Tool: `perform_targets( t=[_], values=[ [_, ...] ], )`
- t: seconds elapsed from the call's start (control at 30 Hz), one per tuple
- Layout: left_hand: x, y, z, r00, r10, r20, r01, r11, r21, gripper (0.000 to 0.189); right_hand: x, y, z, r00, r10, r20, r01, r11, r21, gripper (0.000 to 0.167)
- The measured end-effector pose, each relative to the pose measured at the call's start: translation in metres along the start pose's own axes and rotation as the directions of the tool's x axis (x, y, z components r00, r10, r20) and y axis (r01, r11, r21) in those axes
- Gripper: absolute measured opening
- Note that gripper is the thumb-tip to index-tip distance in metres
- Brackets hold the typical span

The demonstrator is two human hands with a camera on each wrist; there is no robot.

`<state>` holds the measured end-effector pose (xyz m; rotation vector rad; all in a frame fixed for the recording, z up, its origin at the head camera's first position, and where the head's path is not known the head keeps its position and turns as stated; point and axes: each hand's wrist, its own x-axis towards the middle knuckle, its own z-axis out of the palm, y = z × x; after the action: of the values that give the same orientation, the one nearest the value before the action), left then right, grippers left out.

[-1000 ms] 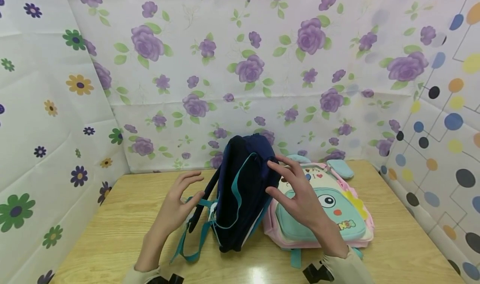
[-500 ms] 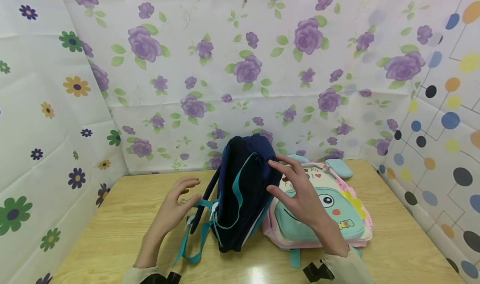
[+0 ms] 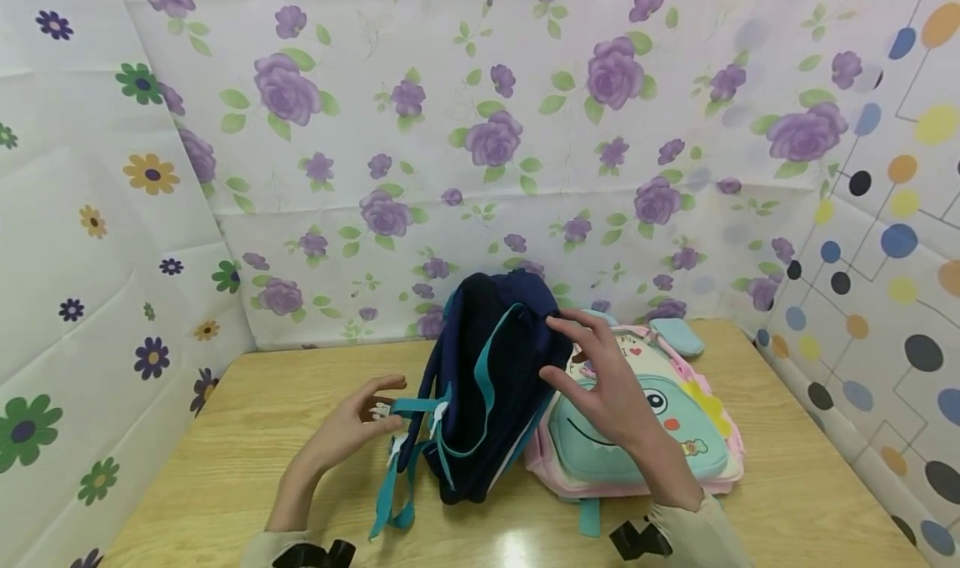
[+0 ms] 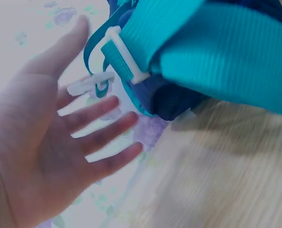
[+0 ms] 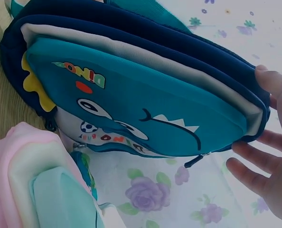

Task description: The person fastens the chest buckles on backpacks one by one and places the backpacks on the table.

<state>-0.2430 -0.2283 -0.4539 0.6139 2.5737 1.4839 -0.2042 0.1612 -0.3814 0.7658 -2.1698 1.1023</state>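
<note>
A navy backpack (image 3: 495, 434) with teal trim stands tilted in the middle of the table, its dark side toward the head camera. The right wrist view shows its teal front pocket (image 5: 131, 90) with a dinosaur face. My right hand (image 3: 611, 384) holds the backpack's right edge, thumb on one side and fingers curved round the other. Beside the teal straps (image 4: 217, 52), my left hand (image 3: 348, 426) has its fingers spread. A small white buckle (image 4: 89, 84) lies near its index finger; whether they touch is unclear.
A pink backpack (image 3: 645, 434) with a mint dinosaur pocket lies on the wooden table (image 3: 247, 434), right of the navy one and partly behind my right forearm. Flower-printed cloth (image 3: 420, 101) hangs behind the table, with more printed cloth at both sides.
The navy backpack has shifted slightly right, and its straps have swung right too. My left hand has come a little lower. My right hand has stayed at the bag's edge.
</note>
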Motion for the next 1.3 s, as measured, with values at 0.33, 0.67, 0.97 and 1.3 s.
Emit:
perform_targets(
  t=[0.33, 0.67, 0.97, 1.3],
  values=[
    [0.004, -0.011, 0.009, 0.990, -0.052, 0.133, 0.050, 0.999, 0.013, 0.063, -0.001, 0.004, -0.003, 0.998, 0.067, 0.013, -0.067, 0.998, 0.005, 0.064],
    [0.011, -0.019, 0.022, 0.973, -0.027, 0.229, 0.049, 0.995, -0.092, 0.063, -0.001, 0.006, -0.004, 0.996, 0.092, 0.012, -0.092, 0.996, -0.004, 0.064],
    [0.015, -0.016, 0.033, 0.972, -0.056, 0.226, 0.089, 0.986, -0.138, 0.065, -0.002, 0.007, -0.005, 0.994, 0.106, 0.017, -0.106, 0.994, 0.007, 0.061],
    [0.013, -0.013, 0.029, 0.972, -0.068, 0.225, 0.093, 0.990, -0.102, 0.065, -0.002, 0.008, -0.005, 0.994, 0.108, 0.033, -0.109, 0.994, 0.014, 0.062]
  ],
)
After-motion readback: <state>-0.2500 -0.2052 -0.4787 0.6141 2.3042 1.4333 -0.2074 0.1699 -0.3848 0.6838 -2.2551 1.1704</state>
